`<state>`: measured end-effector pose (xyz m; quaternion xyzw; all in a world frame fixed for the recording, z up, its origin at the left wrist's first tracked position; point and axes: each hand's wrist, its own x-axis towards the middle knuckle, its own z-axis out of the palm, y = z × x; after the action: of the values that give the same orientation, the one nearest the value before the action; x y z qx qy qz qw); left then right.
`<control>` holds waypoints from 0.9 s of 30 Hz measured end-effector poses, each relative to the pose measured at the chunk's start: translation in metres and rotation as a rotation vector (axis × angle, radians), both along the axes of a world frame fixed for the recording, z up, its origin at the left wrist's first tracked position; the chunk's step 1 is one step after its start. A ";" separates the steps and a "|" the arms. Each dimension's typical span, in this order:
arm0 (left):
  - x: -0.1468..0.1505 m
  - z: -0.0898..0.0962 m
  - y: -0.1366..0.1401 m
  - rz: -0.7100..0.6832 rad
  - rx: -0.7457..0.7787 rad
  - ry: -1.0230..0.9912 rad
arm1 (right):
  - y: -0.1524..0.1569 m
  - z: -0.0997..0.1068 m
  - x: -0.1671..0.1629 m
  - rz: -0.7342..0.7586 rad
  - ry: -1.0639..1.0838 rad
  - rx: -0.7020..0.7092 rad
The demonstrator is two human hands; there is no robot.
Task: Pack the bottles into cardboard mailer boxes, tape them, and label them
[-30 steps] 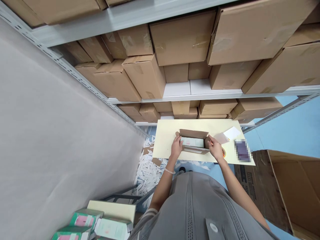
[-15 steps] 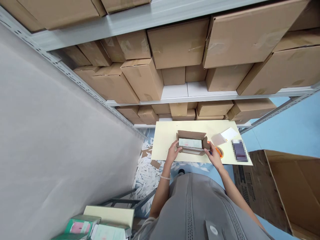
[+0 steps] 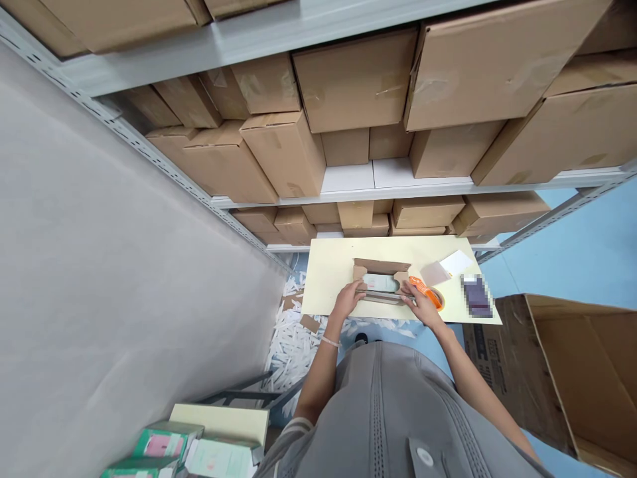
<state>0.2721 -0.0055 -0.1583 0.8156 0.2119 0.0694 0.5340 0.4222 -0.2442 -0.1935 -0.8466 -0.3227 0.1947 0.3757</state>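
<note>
A small brown cardboard box (image 3: 382,267) stands with its top open on the pale yellow table (image 3: 328,265). Inside lies a pale green carton (image 3: 381,283), partly covered by the box's two end flaps, which are bent inward. My left hand (image 3: 349,299) grips the near left corner, its fingers at the left flap. At the opposite end, my right hand (image 3: 421,305) holds the near right corner, fingers over the right flap. An orange tape dispenser (image 3: 426,293) sits just beyond my right hand, which hides part of it.
A clear sleeve with a white card (image 3: 456,263) and a pixelated phone-shaped item (image 3: 478,297) lie right on the table. Shelves of cartons (image 3: 356,86) rise behind. A large open box (image 3: 535,372) stands right; paper shreds (image 3: 288,348) litter the floor left. Green cartons (image 3: 162,446) sit lower left.
Both end flaps have been folded inward over the pale green carton. My right hand has shifted slightly left, leaving more of the orange tape dispenser visible.
</note>
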 end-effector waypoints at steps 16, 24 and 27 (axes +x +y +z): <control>0.026 -0.014 0.000 0.113 0.449 0.288 | 0.012 -0.007 0.020 -0.079 -0.326 -0.138; 0.038 -0.015 0.004 0.196 0.707 0.383 | 0.022 -0.009 0.031 -0.207 -0.412 -0.356; 0.047 -0.010 0.008 0.127 0.816 0.392 | 0.028 -0.009 0.034 -0.141 -0.486 -0.371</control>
<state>0.3189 0.0024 -0.1682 0.9423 0.3140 0.0242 0.1135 0.4559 -0.2164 -0.2023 -0.9428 -0.3026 0.0157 0.1391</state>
